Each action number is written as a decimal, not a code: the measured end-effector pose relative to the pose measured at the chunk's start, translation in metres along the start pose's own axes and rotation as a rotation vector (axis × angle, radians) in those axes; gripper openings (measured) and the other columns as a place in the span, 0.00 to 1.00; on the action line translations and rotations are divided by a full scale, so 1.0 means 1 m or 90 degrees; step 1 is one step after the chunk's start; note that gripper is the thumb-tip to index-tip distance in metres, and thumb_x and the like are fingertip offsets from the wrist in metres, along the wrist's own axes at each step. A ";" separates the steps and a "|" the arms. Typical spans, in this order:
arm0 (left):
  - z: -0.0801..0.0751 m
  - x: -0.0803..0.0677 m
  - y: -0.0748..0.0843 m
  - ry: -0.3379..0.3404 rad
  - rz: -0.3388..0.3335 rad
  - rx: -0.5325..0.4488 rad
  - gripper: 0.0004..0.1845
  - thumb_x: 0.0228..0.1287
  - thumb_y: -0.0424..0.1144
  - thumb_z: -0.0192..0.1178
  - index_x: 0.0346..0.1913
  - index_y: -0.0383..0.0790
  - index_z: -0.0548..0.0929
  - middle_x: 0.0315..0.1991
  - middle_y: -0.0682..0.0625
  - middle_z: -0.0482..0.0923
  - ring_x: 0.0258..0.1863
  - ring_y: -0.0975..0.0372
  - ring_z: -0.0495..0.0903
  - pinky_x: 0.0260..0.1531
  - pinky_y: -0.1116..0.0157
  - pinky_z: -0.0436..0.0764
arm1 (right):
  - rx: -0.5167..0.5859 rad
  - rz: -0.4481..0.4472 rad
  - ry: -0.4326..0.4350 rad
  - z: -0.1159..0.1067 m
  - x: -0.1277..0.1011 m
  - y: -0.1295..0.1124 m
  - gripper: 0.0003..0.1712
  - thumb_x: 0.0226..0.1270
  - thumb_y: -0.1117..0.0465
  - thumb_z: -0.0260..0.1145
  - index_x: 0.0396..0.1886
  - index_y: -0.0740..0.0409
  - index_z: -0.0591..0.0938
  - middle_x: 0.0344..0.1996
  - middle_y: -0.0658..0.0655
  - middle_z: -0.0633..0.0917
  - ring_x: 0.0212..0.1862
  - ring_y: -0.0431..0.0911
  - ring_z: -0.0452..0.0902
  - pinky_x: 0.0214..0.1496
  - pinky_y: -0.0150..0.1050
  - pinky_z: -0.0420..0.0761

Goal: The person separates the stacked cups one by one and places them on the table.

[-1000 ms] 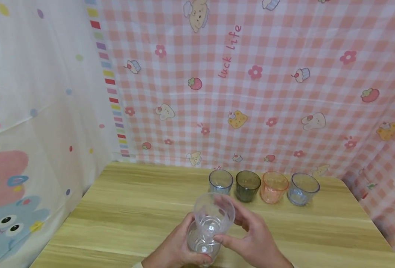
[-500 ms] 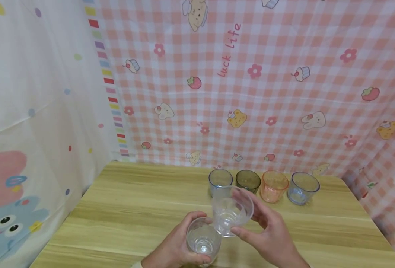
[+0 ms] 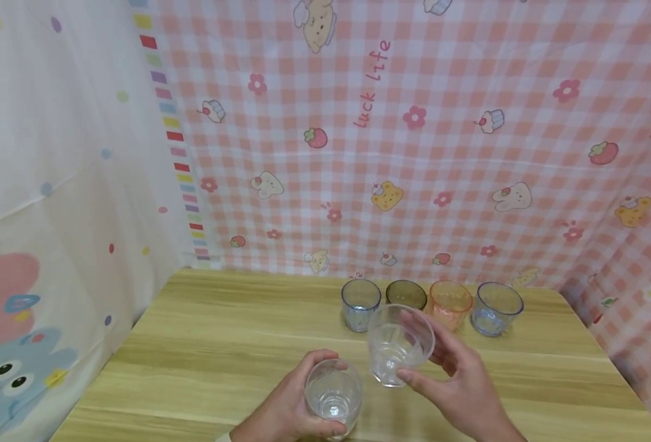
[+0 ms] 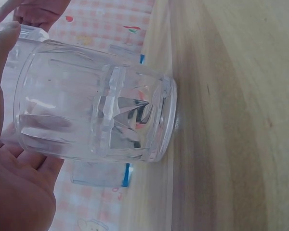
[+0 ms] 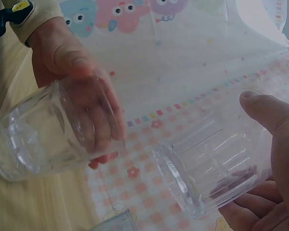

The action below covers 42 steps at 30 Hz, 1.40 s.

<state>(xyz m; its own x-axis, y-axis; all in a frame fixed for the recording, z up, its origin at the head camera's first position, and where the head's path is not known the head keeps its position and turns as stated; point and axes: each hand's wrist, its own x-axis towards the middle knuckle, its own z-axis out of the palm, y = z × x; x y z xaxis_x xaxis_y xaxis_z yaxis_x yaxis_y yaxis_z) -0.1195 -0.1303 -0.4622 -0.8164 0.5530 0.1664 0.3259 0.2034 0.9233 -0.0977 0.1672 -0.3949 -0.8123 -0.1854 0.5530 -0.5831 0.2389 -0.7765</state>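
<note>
- Head view: I see the left hand point(image 3: 289, 408) with its fingers curled round a clear cup point(image 3: 333, 396) that stands upright at the near edge of the wooden table point(image 3: 220, 344). The right hand point(image 3: 458, 383) holds a second clear cup point(image 3: 399, 344), thumb on the near side and fingers on the far side, lifted off the table and tilted. The two clear cups sit just beside each other, apart.
- Head view, back of the table: a row of four cups stands by the checked cloth point(image 3: 441, 153), namely a blue cup point(image 3: 361, 304), a dark green cup point(image 3: 406, 294), an orange cup point(image 3: 450, 304) and another blue cup point(image 3: 496, 308). The lifted cup hangs just in front of the dark green one.
- Left wrist view: the cup point(image 4: 94, 113) rests with its base on the table point(image 4: 231, 115); palm and thumb press its wall.
- Right wrist view: the right hand point(image 5: 265, 192) clamps the tilted cup point(image 5: 212, 168), thumb on top. Across from it the left hand point(image 5: 77, 96) wraps the other cup point(image 5: 43, 134).
</note>
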 end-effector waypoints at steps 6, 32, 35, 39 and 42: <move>0.000 0.000 -0.003 -0.003 0.033 -0.002 0.49 0.54 0.37 0.85 0.76 0.47 0.66 0.70 0.44 0.80 0.66 0.64 0.79 0.63 0.67 0.83 | -0.014 0.041 0.014 -0.007 -0.006 0.007 0.47 0.60 0.75 0.79 0.79 0.58 0.72 0.72 0.53 0.83 0.66 0.31 0.81 0.65 0.25 0.82; 0.001 0.004 -0.005 -0.001 0.058 0.018 0.49 0.53 0.37 0.85 0.75 0.47 0.66 0.69 0.43 0.81 0.65 0.65 0.79 0.64 0.67 0.82 | -0.077 0.164 0.099 -0.035 -0.032 0.053 0.46 0.66 0.70 0.78 0.81 0.59 0.69 0.77 0.59 0.77 0.67 0.18 0.71 0.65 0.14 0.73; 0.002 0.005 -0.006 0.000 0.060 0.026 0.49 0.53 0.38 0.85 0.75 0.47 0.66 0.69 0.43 0.82 0.65 0.65 0.80 0.63 0.67 0.82 | -0.077 0.186 0.091 -0.039 -0.035 0.055 0.44 0.68 0.67 0.78 0.80 0.60 0.68 0.77 0.71 0.73 0.66 0.17 0.70 0.64 0.13 0.72; 0.002 0.005 -0.009 0.002 0.080 0.029 0.49 0.53 0.37 0.85 0.75 0.45 0.66 0.68 0.41 0.82 0.65 0.66 0.79 0.63 0.67 0.83 | -0.085 0.232 0.076 -0.044 -0.038 0.060 0.43 0.70 0.63 0.78 0.79 0.60 0.68 0.78 0.70 0.72 0.66 0.20 0.70 0.63 0.12 0.70; 0.002 0.005 -0.011 0.008 0.105 0.036 0.50 0.52 0.36 0.85 0.75 0.43 0.66 0.67 0.41 0.82 0.64 0.66 0.80 0.63 0.67 0.83 | -0.107 0.262 0.063 -0.048 -0.041 0.066 0.43 0.71 0.61 0.78 0.80 0.61 0.67 0.78 0.72 0.72 0.71 0.38 0.75 0.62 0.12 0.70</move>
<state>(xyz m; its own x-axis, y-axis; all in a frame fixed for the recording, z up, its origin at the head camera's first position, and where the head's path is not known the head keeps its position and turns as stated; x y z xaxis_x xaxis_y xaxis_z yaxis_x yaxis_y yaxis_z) -0.1265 -0.1283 -0.4717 -0.7554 0.5724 0.3190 0.4820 0.1556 0.8622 -0.1038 0.2361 -0.4543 -0.9693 0.0471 0.2414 -0.1990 0.4266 -0.8823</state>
